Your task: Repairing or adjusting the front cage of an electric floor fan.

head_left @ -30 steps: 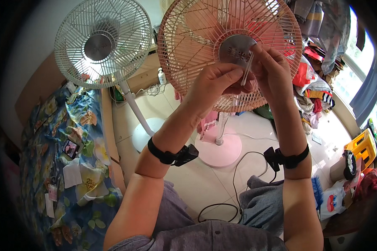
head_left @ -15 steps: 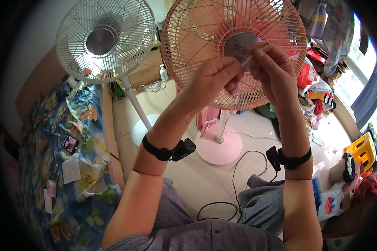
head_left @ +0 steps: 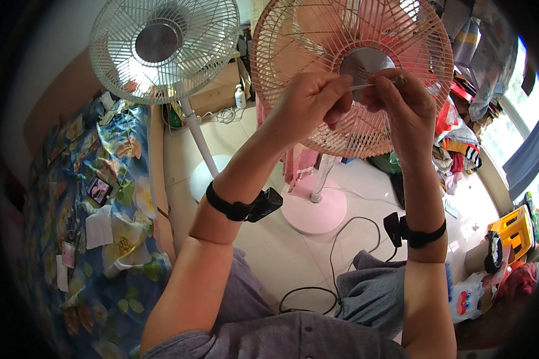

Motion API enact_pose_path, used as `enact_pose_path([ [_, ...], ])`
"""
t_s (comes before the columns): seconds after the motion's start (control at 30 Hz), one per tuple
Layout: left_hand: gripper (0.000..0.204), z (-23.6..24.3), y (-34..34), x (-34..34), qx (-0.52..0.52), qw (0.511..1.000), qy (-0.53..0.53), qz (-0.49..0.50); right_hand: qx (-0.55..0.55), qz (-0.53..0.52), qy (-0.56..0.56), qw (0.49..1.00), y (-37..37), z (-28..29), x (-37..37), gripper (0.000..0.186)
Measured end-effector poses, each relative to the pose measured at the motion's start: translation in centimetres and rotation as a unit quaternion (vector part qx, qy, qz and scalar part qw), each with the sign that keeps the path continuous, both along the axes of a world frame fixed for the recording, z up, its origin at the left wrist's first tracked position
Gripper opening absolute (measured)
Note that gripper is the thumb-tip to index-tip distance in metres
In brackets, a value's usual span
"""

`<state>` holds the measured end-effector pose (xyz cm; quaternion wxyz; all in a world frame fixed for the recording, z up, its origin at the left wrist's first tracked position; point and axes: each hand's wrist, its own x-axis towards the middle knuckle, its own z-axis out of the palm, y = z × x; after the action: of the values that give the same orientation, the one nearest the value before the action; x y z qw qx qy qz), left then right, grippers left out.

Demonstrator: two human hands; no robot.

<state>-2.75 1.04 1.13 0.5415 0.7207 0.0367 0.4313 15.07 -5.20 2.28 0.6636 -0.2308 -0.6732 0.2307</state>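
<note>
My left hand [head_left: 311,102] and my right hand [head_left: 407,107] are raised in front of the pink fan's wire guard [head_left: 287,54], just below and around its silver centre cap [head_left: 360,61]. Both are closed in pinches on a thin, pale strip [head_left: 360,86], stretched roughly level between their fingertips; its exact kind is unclear. A small dull bit shows at my right fingertips, too small to name. Black straps with small devices sit on both my forearms. The pink fan's round base [head_left: 313,215] rests on the floor below.
A white standing fan [head_left: 159,43] is at upper left, above a bed with flowered cloth [head_left: 126,239], a phone [head_left: 99,191] on it. Heaped clothes [head_left: 458,161] and a yellow plastic stool [head_left: 512,230] are at right. Cables [head_left: 356,218] lie on the tiled floor; a pump bottle [head_left: 240,97] stands behind.
The strip has gone from steeply upright to nearly level. My left hand has risen and my right hand has shifted rightward; both fans appear slightly further right in the view.
</note>
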Motion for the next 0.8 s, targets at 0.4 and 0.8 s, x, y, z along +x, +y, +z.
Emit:
enact_pose_path([
  [0.4,0.038,-1.0,8.2,-3.0,0.321,0.684,-0.217,0.618,-0.003,-0.153,-0.073,0.985,3.2,-3.2,0.4,0.014],
  [0.8,0.068,-2.2,9.9,-2.0,0.024,0.888,-0.167,0.428,0.211,-0.407,-0.340,0.821,2.6,-2.0,-0.4,0.010],
])
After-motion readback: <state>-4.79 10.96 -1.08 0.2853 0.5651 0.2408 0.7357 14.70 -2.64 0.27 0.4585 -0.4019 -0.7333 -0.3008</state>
